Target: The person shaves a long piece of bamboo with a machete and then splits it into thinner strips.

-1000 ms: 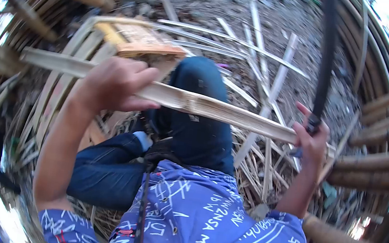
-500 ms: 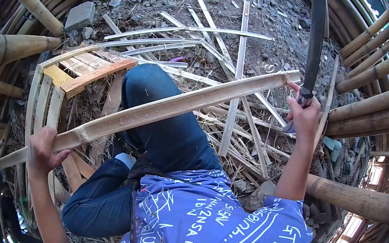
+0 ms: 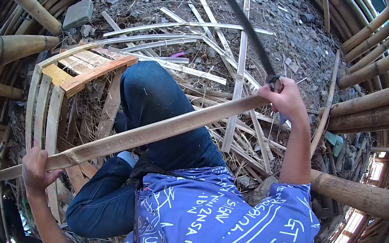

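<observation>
A long split bamboo strip slants across my lap, its hollow side partly showing and a node near the left end. My left hand is closed around it close to that end, with the tip sticking out beyond. In my right hand is the handle of a long dark machete; its blade points up and to the left, away from me. That same hand is at the strip's right end and covers it. Whether the fingers also grip the strip is hidden.
Several split bamboo strips lie crossed on the littered ground ahead. A low wood and bamboo stool stands by my knee. A grey block rests at the back left. Bamboo poles wall both sides.
My right hand has moved left and slightly down. The machete has swung from nearly upright to leaning left. The strip's right end has dropped, while my left hand has shifted only a little.
</observation>
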`<action>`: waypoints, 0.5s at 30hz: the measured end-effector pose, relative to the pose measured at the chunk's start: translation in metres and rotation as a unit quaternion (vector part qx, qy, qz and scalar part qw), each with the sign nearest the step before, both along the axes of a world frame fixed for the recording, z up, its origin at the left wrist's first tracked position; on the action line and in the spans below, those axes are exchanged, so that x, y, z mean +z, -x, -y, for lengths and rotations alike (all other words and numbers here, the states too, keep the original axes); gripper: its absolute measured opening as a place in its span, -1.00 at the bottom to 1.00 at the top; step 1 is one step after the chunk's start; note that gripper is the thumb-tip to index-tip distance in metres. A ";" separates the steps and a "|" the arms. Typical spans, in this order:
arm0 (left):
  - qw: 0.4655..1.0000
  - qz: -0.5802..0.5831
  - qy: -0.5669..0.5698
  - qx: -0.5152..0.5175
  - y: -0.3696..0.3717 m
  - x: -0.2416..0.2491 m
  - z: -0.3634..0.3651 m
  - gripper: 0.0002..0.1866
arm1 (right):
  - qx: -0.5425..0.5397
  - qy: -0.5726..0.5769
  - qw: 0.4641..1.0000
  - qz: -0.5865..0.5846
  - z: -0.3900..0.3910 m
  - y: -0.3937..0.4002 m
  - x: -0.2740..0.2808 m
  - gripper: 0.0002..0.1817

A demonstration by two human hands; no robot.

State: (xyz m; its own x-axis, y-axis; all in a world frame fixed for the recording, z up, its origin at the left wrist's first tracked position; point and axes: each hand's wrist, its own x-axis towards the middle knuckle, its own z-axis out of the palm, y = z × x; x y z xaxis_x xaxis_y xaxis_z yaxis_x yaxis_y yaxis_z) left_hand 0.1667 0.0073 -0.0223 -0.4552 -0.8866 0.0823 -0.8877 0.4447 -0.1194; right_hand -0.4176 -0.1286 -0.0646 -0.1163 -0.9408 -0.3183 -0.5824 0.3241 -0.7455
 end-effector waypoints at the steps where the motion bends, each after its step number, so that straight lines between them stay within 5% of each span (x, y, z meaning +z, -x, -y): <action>1: 1.000 0.004 0.010 0.004 0.001 0.001 -0.001 -0.30 | 0.028 -0.067 0.997 -0.021 0.001 0.000 -0.003 -0.79; 15: 0.999 0.000 -0.054 0.001 -0.021 -0.003 -0.017 -0.30 | -0.008 -0.077 0.977 0.200 -0.001 0.003 -0.033 -0.78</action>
State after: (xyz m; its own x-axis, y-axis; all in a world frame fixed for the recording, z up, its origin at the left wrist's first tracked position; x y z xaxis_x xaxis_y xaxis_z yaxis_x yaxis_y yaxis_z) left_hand 0.1875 0.0241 -0.0249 -0.4543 -0.8907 -0.0141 -0.8881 0.4541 -0.0712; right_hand -0.4209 -0.1274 -0.0974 0.0310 -0.8770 -0.4795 -0.2490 0.4578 -0.8535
